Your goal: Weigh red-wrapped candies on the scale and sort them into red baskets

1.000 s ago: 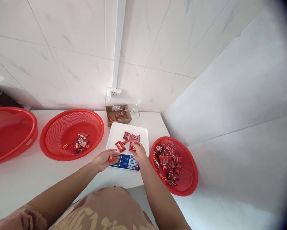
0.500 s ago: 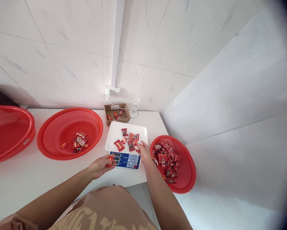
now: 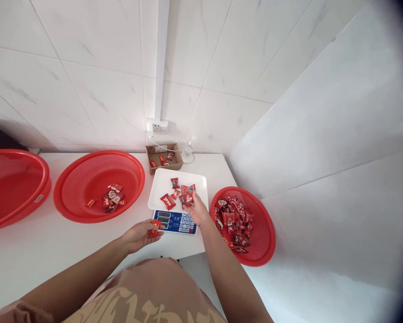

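My left hand [image 3: 141, 235] is closed around a small red wrapped packet [image 3: 154, 228], just left of the scale's blue keypad panel [image 3: 176, 222]. Over the right front part of the scale's white tray [image 3: 157, 190] is my right hand [image 3: 198, 211]. Its thumb and fingers close on a small red and dark packet [image 3: 184, 200], partly covered by the fingertips. Other packets lie loose on the tray, among them a flat red packet [image 3: 168, 202], a dark red packet [image 3: 175, 182] and a larger red packet [image 3: 188, 189] close to my right fingertips.
To the right, a red basket [image 3: 266, 229] holds many red packets. A wide red basket [image 3: 65, 197] on the left has several inside; another red basket [image 3: 41, 179] stands farther left. Behind the scale sits a cardboard box [image 3: 172, 168] with a few packets, near a wall socket [image 3: 157, 127].
My right hand has moved slightly left and farther over the tray, its fingers now at the packets there. My left hand stays nearly still with its red packet.
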The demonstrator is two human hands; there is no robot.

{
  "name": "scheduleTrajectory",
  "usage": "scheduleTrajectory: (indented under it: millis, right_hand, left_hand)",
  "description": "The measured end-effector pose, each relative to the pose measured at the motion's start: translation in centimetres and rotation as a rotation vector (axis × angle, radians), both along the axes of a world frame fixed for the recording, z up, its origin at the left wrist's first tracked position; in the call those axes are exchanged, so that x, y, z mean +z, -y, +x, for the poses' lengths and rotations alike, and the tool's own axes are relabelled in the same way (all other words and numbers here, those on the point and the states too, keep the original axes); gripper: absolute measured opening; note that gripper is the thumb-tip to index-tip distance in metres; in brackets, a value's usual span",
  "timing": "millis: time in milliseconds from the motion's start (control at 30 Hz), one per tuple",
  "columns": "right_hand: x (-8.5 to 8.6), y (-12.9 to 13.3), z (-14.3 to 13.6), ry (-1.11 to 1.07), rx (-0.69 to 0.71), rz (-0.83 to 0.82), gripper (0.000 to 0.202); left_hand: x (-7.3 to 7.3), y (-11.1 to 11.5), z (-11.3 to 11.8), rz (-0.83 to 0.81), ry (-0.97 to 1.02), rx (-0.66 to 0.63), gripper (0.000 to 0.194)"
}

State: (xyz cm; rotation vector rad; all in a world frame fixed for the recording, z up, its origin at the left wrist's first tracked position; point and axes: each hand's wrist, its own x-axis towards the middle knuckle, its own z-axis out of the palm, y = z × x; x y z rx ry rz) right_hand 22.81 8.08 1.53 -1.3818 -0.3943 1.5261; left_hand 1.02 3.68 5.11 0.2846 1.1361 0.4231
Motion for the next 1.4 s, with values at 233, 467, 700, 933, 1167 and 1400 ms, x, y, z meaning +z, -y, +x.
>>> scheduleTrajectory:
  millis: [233,467,700,933,1167,1400]
  right_hand:
    - [-0.2,0.8,0.6,-0.031,-0.082,-0.037,0.04]
    - [0.1,4.8,-0.3,0.085,0.112,-0.075,0.035]
    - [0.1,10.2,-3.0,0.208,0.752,-0.08,0.029]
    - [0.4,10.5,-2.8,0.239,0.756,-0.095,0.024]
    - [-0.2,10.2,-1.8,0.259,0.636,-0.117,0.021]
    - [-0.8,5.7,2.2,0.29,0.036,-0.139,0.026]
  left_hand:
    - [-0.8,0.4,0.2,-0.002,0.062,0.006,0.017]
    - [-1.5,1.3,0.1,0.094,0.057,-0.096,0.029]
    - [-3.0,3.2,0.6,0.219,-0.043,-0.305,0.036]
    - [-3.2,3.4,1.0,0.259,-0.09,-0.372,0.034]
    - [-2.8,3.1,0.9,0.286,-0.169,-0.367,0.03]
    - [-2.8,2.7,-0.2,0.232,-0.153,-0.306,0.03]
